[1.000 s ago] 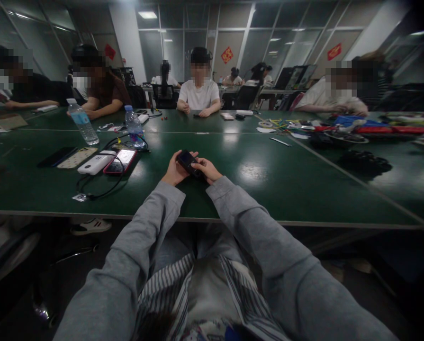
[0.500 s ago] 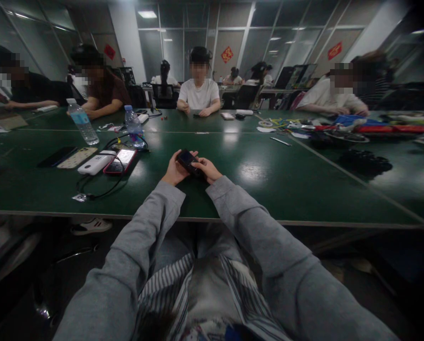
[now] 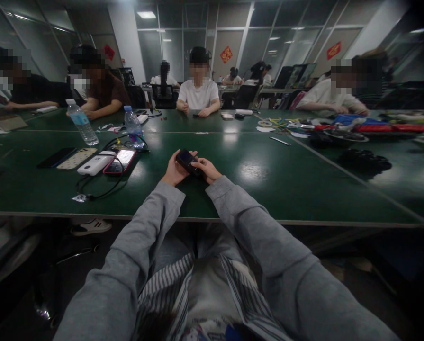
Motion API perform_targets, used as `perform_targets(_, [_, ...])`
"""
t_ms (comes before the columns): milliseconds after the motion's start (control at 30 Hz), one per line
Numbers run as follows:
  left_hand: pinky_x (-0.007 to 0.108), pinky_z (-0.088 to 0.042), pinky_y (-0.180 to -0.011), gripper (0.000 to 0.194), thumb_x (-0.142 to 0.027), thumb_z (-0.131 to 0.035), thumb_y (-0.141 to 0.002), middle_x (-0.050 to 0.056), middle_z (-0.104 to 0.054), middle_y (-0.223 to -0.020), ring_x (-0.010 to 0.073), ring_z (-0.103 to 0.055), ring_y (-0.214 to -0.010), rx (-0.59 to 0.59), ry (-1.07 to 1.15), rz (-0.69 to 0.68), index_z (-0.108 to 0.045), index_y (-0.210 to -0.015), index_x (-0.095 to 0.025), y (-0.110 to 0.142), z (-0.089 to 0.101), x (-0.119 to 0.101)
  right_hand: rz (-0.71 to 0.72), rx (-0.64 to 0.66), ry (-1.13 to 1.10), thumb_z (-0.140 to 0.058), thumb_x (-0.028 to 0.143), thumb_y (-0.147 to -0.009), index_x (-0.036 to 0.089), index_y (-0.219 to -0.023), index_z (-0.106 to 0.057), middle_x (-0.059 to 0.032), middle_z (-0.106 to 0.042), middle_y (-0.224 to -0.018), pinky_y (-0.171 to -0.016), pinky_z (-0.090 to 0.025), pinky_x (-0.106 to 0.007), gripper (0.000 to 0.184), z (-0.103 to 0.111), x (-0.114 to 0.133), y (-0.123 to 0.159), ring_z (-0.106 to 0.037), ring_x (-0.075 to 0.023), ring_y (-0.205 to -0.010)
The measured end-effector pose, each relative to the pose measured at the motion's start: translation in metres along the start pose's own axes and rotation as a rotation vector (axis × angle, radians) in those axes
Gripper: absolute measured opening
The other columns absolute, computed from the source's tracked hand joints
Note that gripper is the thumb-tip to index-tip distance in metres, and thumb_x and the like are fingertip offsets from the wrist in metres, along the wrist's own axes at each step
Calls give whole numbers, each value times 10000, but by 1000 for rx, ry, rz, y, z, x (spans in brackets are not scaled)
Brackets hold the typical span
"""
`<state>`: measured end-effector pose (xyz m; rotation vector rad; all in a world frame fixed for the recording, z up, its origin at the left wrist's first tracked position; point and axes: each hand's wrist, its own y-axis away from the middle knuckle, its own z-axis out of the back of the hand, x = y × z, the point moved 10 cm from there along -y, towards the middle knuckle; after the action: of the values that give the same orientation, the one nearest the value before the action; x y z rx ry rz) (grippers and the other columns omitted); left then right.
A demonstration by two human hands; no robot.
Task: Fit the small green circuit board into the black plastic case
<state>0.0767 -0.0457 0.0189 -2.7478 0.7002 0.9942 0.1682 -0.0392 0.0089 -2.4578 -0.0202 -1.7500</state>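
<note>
A small black handheld device with a dark screen (image 3: 187, 158) is held between my two hands, just above the green table (image 3: 212, 199). My left hand (image 3: 175, 171) cups it from the left side. My right hand (image 3: 209, 170) grips its right end, with the thumb lying over the front below the screen. The fingers behind the device are mostly hidden. What kind of device it is I cannot make out.
Left of my hands lie a lit phone (image 3: 120, 162), a white power bank (image 3: 95, 163) with a black cable, and two more phones. Two water bottles (image 3: 82, 123) stand behind them. A pen (image 3: 280, 141), cables and black gloves (image 3: 366, 161) lie rightward. People sit around the table.
</note>
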Motion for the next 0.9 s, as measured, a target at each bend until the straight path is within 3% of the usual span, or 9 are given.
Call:
perform_targets(400, [401, -519, -900, 548, -612, -506, -873, 129, -699, -1155, 253, -662, -1046, 16, -28, 27, -672, -1093, -138, -2, 0, 3, 39, -37, 36, -857, 400, -465, 218, -682, -487, 63, -565, -666, -670, -430, -274, 466, 1, 4, 0, -528, -110, -646])
perform_targets(567, [337, -534, -809, 508, -609, -520, -881, 114, -717, -1054, 212, -679, -945, 32, -89, 16, -690, -1009, -148, -6, 1, 4, 76, -119, 64, -851, 465, -433, 231, -666, -444, 67, -534, -655, -613, -411, -266, 524, 10, 9, -1, -499, -109, -620])
perform_targets(767, [267, -510, -754, 304, -454, -691, -826, 52, -703, -849, 131, -659, -750, -192, -197, -42, -674, -885, -156, -16, 28, 3, 104, -208, 102, -855, 488, -411, 230, -663, -442, 81, -480, -603, -561, -362, -251, 549, 26, 11, -6, -456, -99, -577])
perform_targets(900, [266, -503, -789, 291, -384, -792, -739, 42, -694, -834, 119, -657, -742, -236, -257, -87, -665, -876, -162, -18, 32, 3, 134, -251, 133, -853, 489, -415, 230, -668, -434, 86, -473, -602, -560, -359, -248, 554, 34, 12, -9, -449, -96, -577])
